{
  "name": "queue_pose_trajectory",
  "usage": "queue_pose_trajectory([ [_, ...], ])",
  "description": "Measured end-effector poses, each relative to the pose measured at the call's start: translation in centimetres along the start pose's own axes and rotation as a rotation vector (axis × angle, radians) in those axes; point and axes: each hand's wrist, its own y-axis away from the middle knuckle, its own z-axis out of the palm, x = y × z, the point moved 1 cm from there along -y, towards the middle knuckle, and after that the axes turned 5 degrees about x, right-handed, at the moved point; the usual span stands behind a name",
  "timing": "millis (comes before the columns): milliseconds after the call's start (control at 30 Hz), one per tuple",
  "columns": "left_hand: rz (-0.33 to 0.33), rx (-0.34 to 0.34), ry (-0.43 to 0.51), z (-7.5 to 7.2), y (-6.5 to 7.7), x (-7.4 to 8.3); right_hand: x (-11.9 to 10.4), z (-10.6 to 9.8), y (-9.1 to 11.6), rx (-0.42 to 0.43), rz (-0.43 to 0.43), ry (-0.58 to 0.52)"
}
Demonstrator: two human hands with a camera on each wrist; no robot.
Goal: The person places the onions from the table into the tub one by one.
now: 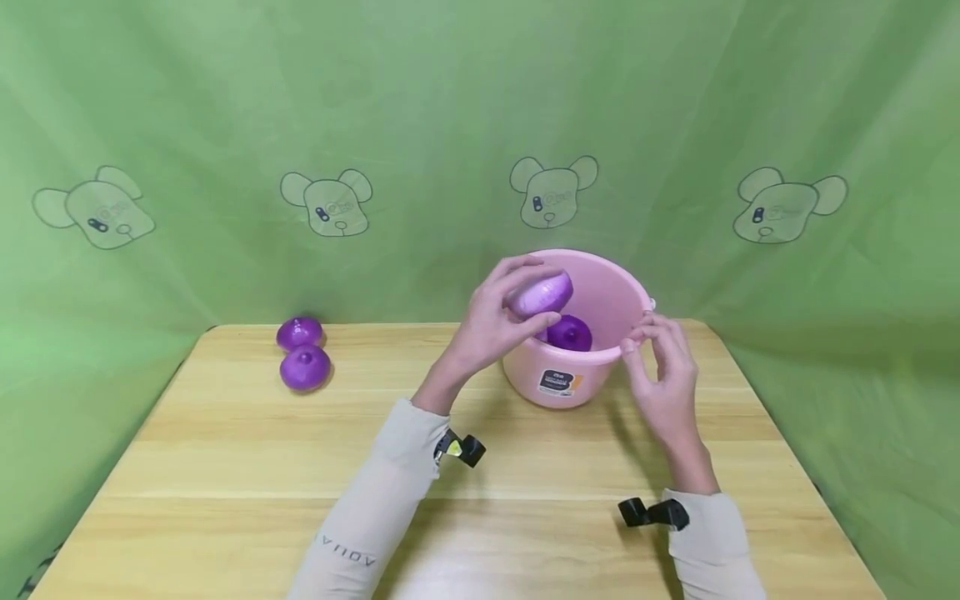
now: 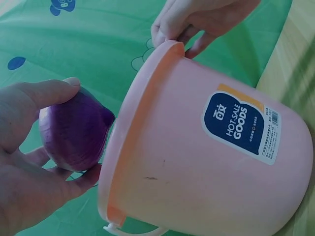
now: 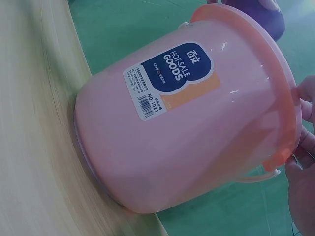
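A pink bucket [image 1: 525, 373] with a blue label stands on the wooden table [image 1: 225, 467], right of centre. My left hand [image 1: 537, 292] grips a purple onion [image 1: 553, 290] just over the bucket's left rim; in the left wrist view that onion [image 2: 74, 132] sits between thumb and fingers beside the bucket [image 2: 197, 157]. A second purple onion [image 1: 570, 332] lies inside the bucket. My right hand [image 1: 639, 335] pinches the bucket's right rim, and its fingers [image 3: 302, 147] show at the rim of the bucket [image 3: 187, 123] in the right wrist view.
Two more purple onions [image 1: 300, 332] [image 1: 305, 367] lie close together at the table's far left. A green cloth backdrop [image 1: 450, 125] with printed bear heads hangs behind and round the table. The table's near half holds only my forearms.
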Motion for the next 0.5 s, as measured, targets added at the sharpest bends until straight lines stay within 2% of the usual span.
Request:
queue_pose_trajectory([
  [233,0.005,-0.056,0.008,0.7,-0.3,0.1,2.1,-0.7,0.3,-0.001,0.024,0.009],
  [500,-0.031,-0.124,-0.069,1.0,-0.2,0.1,-0.4,0.0,0.1,0.003,0.016,0.014],
])
